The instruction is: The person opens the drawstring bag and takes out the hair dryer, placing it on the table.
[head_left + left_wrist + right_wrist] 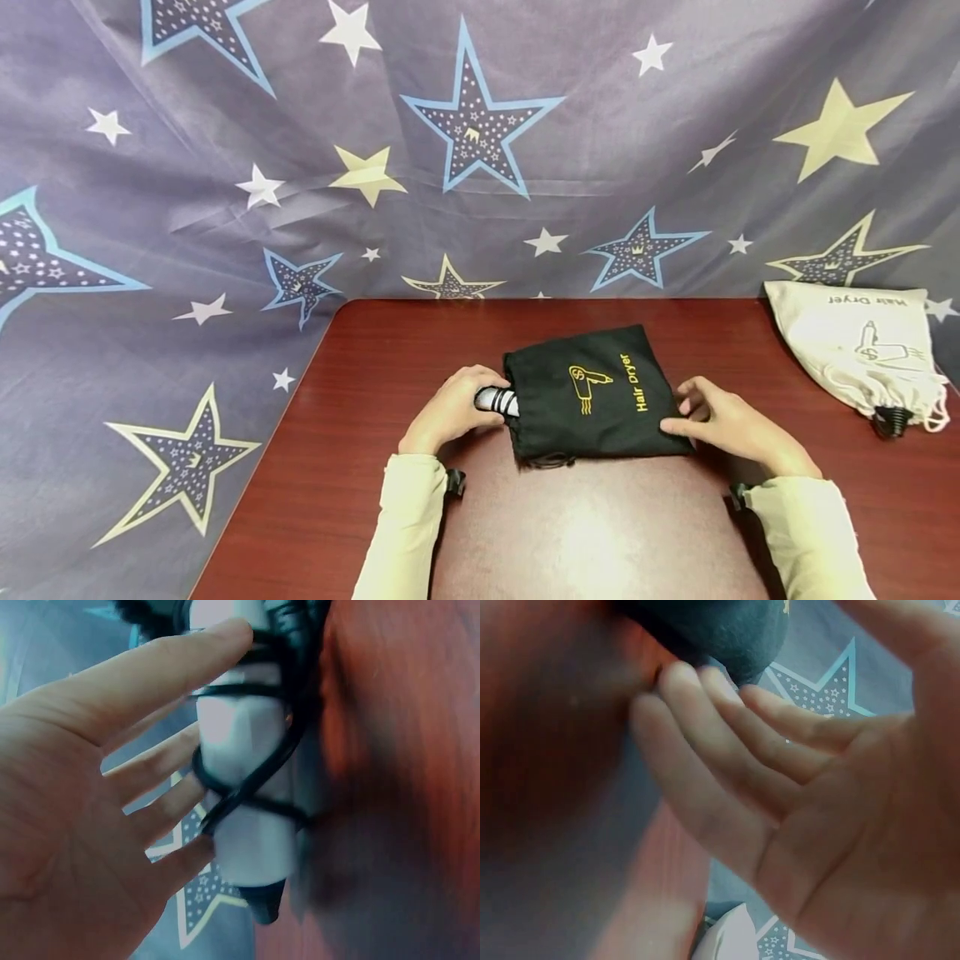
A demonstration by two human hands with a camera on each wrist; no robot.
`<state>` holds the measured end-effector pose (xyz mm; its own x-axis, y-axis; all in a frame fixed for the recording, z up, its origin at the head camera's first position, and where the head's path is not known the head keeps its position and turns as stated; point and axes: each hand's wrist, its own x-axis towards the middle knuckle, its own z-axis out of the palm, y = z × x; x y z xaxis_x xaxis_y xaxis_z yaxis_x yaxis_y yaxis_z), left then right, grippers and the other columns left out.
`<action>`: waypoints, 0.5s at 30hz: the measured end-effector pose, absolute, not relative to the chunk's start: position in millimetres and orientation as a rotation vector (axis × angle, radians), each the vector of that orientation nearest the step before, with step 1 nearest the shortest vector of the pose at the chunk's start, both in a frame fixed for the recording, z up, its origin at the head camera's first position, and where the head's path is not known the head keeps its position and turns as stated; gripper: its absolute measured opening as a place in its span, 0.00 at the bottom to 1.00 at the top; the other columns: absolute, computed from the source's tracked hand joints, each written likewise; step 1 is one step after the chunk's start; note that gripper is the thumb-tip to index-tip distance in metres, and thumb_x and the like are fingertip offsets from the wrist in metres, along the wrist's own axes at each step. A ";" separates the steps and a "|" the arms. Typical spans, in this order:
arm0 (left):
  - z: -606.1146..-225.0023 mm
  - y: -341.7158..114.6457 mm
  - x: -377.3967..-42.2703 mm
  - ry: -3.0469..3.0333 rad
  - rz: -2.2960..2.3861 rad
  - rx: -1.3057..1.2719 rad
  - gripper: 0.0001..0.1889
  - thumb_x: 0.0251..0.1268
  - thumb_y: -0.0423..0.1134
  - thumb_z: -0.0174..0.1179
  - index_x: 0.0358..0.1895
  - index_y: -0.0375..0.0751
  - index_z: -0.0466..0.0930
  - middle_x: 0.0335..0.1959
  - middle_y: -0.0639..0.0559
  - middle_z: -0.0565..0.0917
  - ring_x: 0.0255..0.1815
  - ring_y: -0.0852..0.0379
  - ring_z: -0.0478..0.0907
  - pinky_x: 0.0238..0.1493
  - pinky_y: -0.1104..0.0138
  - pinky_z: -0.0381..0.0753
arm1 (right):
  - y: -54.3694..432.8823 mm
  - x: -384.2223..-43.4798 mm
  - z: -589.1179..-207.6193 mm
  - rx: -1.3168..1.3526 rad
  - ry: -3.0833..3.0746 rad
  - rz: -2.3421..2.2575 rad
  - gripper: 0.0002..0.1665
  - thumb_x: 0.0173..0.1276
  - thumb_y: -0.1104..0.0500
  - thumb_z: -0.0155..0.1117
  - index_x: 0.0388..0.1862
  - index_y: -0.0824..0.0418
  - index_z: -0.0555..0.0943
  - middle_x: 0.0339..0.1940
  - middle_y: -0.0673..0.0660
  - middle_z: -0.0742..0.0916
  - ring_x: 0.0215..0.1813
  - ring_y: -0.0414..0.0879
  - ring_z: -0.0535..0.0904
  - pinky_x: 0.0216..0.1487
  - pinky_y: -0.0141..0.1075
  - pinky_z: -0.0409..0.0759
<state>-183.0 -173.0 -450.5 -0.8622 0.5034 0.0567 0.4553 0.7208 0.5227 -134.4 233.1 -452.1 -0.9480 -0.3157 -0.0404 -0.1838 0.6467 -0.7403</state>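
Observation:
A black drawstring bag [547,408] with yellow "Hair Dryer" lettering and a dryer drawing lies on the table. From its left opening pokes the white handle of a hair dryer [495,401], wound with black cord. My left hand [457,408] holds this handle end, thumb on the near side and fingers on the far side. In the left wrist view the cord crosses over the white handle [247,765], which ends in a black tip. At the bag's right end, my right hand [723,421] has its thumb against the lower corner, with loosely extended fingers by the edge.
A white drawstring bag [847,342], also marked "Hair Dryer", lies at the table's right side with a black coiled piece [892,421] at its mouth. Behind the reddish-brown table [405,333] hangs a grey curtain [300,150] with stars.

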 end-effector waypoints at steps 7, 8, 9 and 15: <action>-457.0 -163.2 -180.4 2.912 0.714 0.783 0.26 0.53 0.43 0.75 0.58 0.46 0.81 0.54 0.50 0.83 0.58 0.48 0.77 0.66 0.54 0.68 | 224.3 -130.0 -461.8 -0.526 2.764 -1.159 0.34 0.49 0.57 0.82 0.47 0.66 0.71 0.36 0.56 0.80 0.36 0.44 0.79 0.38 0.35 0.79; -458.0 -162.8 -179.9 2.928 0.692 0.782 0.26 0.54 0.44 0.74 0.58 0.46 0.81 0.55 0.50 0.83 0.58 0.48 0.77 0.66 0.54 0.68 | 222.5 -130.0 -463.1 -0.543 2.782 -1.148 0.33 0.49 0.59 0.82 0.47 0.66 0.71 0.36 0.56 0.81 0.36 0.45 0.79 0.38 0.36 0.79; -458.7 -162.5 -179.4 2.941 0.680 0.782 0.25 0.55 0.44 0.74 0.58 0.46 0.81 0.55 0.50 0.83 0.59 0.48 0.77 0.66 0.54 0.68 | 221.2 -130.3 -464.3 -0.556 2.798 -1.137 0.32 0.49 0.61 0.81 0.46 0.66 0.71 0.36 0.55 0.81 0.36 0.45 0.79 0.38 0.37 0.79; -462.2 -161.6 -177.8 2.993 0.653 0.818 0.24 0.56 0.44 0.73 0.57 0.47 0.82 0.53 0.51 0.85 0.57 0.47 0.78 0.64 0.51 0.70 | 217.2 -127.8 -466.6 -0.556 2.828 -1.153 0.24 0.51 0.73 0.73 0.45 0.66 0.72 0.35 0.55 0.82 0.35 0.45 0.80 0.34 0.34 0.78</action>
